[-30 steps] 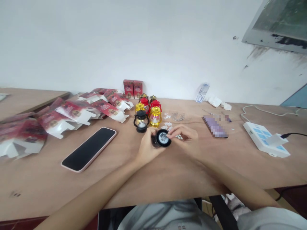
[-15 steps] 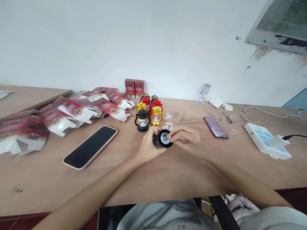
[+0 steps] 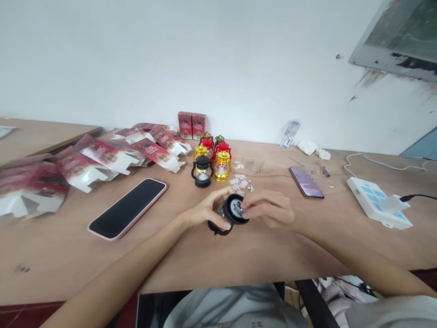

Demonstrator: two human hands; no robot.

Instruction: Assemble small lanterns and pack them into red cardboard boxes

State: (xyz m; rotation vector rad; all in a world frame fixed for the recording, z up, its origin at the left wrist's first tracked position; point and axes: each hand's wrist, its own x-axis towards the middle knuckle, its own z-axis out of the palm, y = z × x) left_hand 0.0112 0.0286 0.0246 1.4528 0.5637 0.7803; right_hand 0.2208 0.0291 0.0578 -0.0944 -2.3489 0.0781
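Left hand [image 3: 205,213] clasps a small black lantern [image 3: 228,214] tipped on its side, round base facing the camera; right hand [image 3: 269,210] pinches at that base with its fingertips [image 3: 244,212], both just above the bench [image 3: 239,255] near its front edge. Bare wood lies before and right of the hands. Behind: white scraps [image 3: 241,183], upright lanterns in black, gold and red [image 3: 210,160]. Left: dark phone [image 3: 128,208], flattened red cartons [image 3: 102,157]. Right: second phone [image 3: 306,181], white power strip [image 3: 377,202] towards the far right edge
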